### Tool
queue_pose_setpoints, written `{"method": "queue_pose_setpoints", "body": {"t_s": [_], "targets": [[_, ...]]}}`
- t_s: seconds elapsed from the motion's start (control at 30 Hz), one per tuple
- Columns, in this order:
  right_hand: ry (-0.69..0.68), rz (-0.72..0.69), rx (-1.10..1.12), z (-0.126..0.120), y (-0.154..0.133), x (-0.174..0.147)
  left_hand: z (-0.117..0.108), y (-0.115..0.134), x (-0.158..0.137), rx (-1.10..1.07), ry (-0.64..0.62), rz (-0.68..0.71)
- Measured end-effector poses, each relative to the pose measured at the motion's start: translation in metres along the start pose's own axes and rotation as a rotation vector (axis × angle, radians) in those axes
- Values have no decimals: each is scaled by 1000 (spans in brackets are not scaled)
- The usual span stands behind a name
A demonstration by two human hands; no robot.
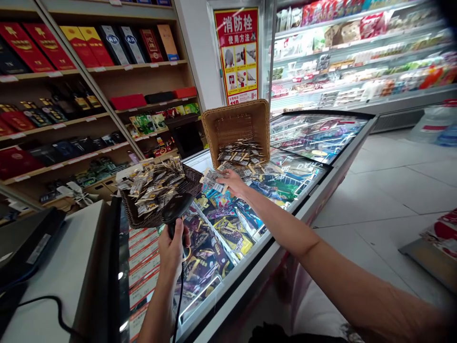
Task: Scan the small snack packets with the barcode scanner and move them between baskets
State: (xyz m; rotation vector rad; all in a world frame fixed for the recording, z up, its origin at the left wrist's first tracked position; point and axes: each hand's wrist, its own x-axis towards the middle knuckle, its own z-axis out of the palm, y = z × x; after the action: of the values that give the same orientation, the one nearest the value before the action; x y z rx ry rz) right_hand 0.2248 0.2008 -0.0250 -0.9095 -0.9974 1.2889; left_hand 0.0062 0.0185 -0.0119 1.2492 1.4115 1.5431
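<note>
In my left hand (171, 247) is a black barcode scanner (176, 207), its cord hanging down over the freezer. The fingers are wrapped round its handle and its head is in front of the dark basket. My right hand (233, 183) reaches forward and pinches a small flat snack packet (213, 181) with printed lettering. Just beyond that hand a tan wicker basket (237, 108) lies tipped toward me, with several similar packets (243, 151) inside and spilling at its mouth. A dark brown wicker basket (137, 220) to the left is heaped with packets (153, 183).
Both baskets rest on a glass-topped chest freezer (228, 286) full of frozen packages. A counter (71, 267) with a black device stands at left. Shelves of boxes (85, 47) line the back left, a refrigerated display (350, 52) the back right. Tiled floor (371, 200) lies right.
</note>
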Motion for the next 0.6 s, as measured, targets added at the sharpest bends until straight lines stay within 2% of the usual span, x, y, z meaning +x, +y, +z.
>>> {"method": "queue_pose_setpoints", "body": {"t_s": [0.07,0.13,0.27,0.43,0.6], "targets": [[-64,74,66,-2,-3,0,0,1,0,5,-3,8],[-93,82,101,-3,-6,-1,1,1,-1,11,2,9],[-11,26,152,-7,-7,0,1,2,-1,9,1,20],[105,98,212,-9,3,6,0,1,0,7,-25,23],[131,142,122,-8,15,11,-3,1,0,108,-185,-36]]}}
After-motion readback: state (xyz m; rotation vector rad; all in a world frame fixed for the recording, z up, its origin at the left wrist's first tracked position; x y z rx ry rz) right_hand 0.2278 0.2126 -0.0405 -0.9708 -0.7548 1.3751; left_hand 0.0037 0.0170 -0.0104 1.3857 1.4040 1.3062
